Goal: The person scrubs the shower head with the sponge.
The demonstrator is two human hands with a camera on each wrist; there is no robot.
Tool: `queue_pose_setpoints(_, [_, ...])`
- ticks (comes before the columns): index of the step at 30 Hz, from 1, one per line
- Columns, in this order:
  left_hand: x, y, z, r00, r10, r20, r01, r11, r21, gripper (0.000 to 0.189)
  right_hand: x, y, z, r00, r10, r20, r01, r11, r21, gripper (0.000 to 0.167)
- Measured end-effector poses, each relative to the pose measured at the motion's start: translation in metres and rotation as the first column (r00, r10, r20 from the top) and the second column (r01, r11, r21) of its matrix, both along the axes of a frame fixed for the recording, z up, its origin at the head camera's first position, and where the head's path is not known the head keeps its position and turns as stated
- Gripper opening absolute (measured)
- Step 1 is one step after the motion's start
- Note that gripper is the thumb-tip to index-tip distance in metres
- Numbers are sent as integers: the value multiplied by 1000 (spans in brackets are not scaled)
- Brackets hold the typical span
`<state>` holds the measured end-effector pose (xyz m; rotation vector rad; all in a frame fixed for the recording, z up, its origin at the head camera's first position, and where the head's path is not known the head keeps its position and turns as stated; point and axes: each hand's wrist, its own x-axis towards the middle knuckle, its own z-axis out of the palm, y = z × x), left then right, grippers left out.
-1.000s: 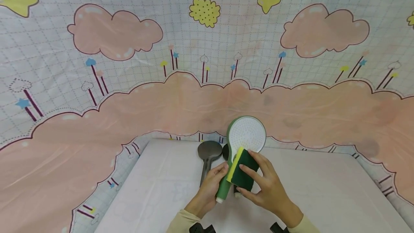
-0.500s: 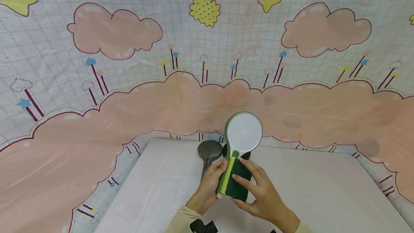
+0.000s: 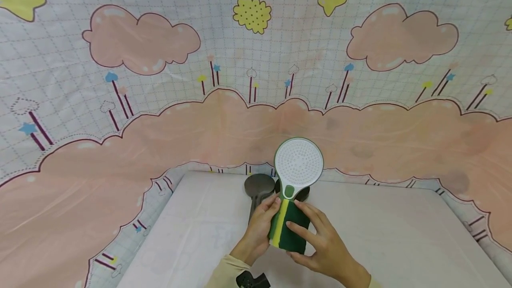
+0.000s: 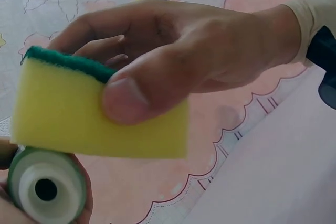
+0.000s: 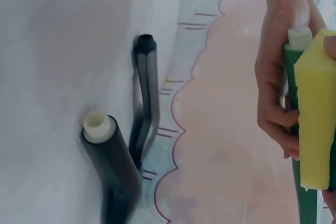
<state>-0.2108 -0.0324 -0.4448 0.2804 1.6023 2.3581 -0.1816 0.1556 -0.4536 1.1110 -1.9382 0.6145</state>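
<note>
**Shower head held with sponge at its handle**

The green-and-white shower head is gripped by the left hand, its round, dotted white face turned toward the head camera; its handle ends in a pale, hollow connector. The sponge, yellow with a dark green scouring layer, is held by the right hand, yellow side to the handle, which is partly hidden.

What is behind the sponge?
In the head view, the handle of the green shower head, gripped by the left hand, lies behind the sponge. Its white end shows in both wrist views; the sponge-covered part is hidden.
</note>
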Motion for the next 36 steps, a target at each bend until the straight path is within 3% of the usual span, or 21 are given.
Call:
queue_pose_setpoints(11, [4,0,-1,998,-61,6,61,998,-30,60,-8,11,9,996,-86,-13,86,996,12,50])
queue_pose_setpoints(17, [4,2,-2,999,-53,-7,53,998,-23,59,-10,13,11,992,-123,-14,123,992,-6,50])
queue_pose_setpoints(30, [3,2,-6,1000,-4,13,4,1000,-18,63,-1,1,2,999,-47,-8,47,999,-17,48])
queue_pose_setpoints(36, [2,1,-5,999,37,-5,-37,999,-13,54,4,-1,-4,1000,-24,-15,24,1000,-13,49])
